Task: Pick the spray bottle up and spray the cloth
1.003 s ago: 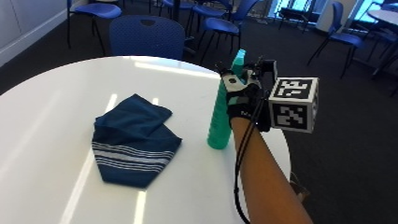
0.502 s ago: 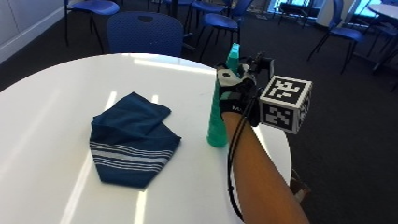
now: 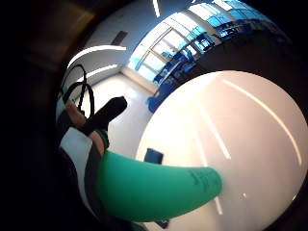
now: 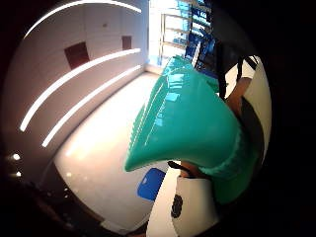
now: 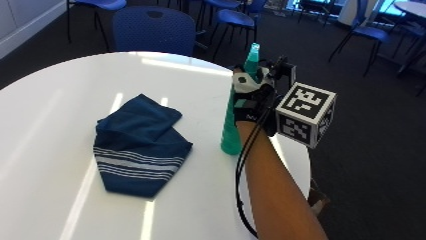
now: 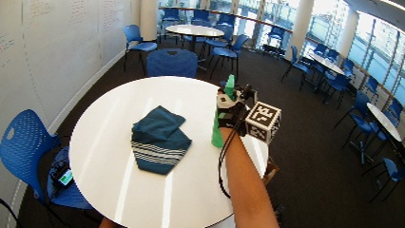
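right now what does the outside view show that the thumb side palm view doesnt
Only the outside view shows the blue striped cloth lying crumpled on the white table, apart from the bottle, the forearm, and the bottle's base on the table.

Only the thumb side palm view shows the bottle's flared green surface close against the palm, with a room wall and floor behind it.

Both show the green spray bottle and the gloved right hand at it, and blue chairs in the room.
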Available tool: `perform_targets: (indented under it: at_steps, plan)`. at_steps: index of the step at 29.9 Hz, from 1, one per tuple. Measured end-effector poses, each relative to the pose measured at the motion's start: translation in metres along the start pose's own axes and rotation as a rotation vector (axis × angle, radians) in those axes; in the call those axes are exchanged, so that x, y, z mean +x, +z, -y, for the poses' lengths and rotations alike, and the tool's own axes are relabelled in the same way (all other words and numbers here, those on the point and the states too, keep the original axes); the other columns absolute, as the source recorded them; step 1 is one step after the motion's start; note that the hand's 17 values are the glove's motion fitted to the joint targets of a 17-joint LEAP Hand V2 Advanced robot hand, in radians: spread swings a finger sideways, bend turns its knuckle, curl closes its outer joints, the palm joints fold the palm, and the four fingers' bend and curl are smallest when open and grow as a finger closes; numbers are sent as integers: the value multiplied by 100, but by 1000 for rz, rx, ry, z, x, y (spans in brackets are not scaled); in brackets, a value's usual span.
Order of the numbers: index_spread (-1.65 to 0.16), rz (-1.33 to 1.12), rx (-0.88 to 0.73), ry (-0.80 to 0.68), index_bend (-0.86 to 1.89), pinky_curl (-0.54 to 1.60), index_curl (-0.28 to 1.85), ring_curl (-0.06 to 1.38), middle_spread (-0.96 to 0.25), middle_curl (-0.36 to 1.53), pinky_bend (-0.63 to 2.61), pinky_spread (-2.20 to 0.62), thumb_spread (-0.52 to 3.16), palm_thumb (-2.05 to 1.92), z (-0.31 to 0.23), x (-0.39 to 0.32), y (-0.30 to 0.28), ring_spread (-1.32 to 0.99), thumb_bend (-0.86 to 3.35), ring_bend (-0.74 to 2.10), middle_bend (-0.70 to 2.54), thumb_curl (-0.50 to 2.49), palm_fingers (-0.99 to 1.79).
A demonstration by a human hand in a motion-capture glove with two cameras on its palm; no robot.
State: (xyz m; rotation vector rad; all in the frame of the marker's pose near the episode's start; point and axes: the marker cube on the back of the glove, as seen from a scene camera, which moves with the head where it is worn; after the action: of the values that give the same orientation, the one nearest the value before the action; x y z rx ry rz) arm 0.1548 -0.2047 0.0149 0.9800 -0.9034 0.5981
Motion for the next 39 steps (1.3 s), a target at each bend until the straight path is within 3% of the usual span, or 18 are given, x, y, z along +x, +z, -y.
perform_targets:
  at_steps: [39]
  plan:
    - [-28, 14, 32, -56, 22, 38, 52, 45, -18, 50, 46, -22, 39, 92, 11, 8, -18, -18, -3, 57, 44, 73, 134]
